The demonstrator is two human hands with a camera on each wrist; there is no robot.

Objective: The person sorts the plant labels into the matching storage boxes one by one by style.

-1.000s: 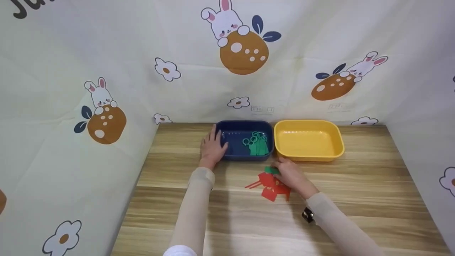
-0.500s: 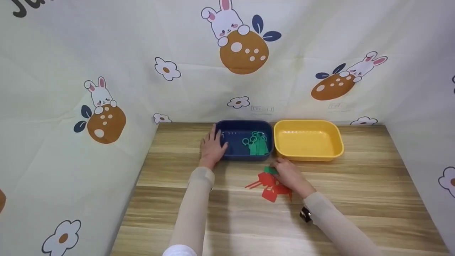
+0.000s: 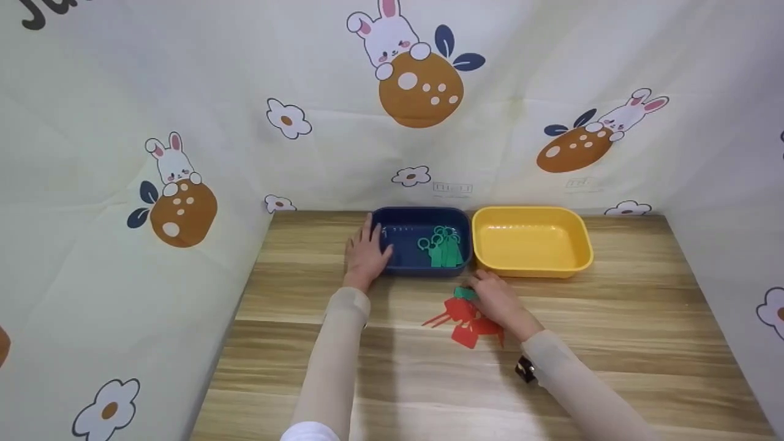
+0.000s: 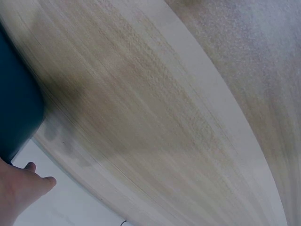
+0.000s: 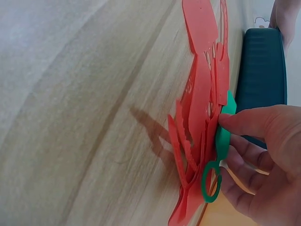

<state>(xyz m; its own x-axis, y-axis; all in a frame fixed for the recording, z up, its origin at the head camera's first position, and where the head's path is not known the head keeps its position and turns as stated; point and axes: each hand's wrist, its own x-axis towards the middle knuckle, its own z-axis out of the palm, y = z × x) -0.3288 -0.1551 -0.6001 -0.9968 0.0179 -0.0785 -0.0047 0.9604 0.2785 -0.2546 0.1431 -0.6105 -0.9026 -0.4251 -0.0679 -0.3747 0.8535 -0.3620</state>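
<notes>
My right hand pinches a green plastic toy utensil with an open ring at one end of its handle. Its thumb lies on one face, fingertips behind, as the right wrist view shows. Against it lies a pile of red toy utensils, among them a spatula and a toothed tongs-like piece. The left hand rests with spread fingers on the left rim of a dark blue box. Inside that box, towards the right, lie several green utensils with ring handles.
A yellow box stands right beside the blue one, at the back of the wood-grain table. A patterned cloth hangs behind and at both sides. Under the right forearm shows a small black wrist camera.
The right hand and the green utensil have shifted slightly left, and the red pile beneath has stirred a little. The left hand and both boxes have kept their places.
</notes>
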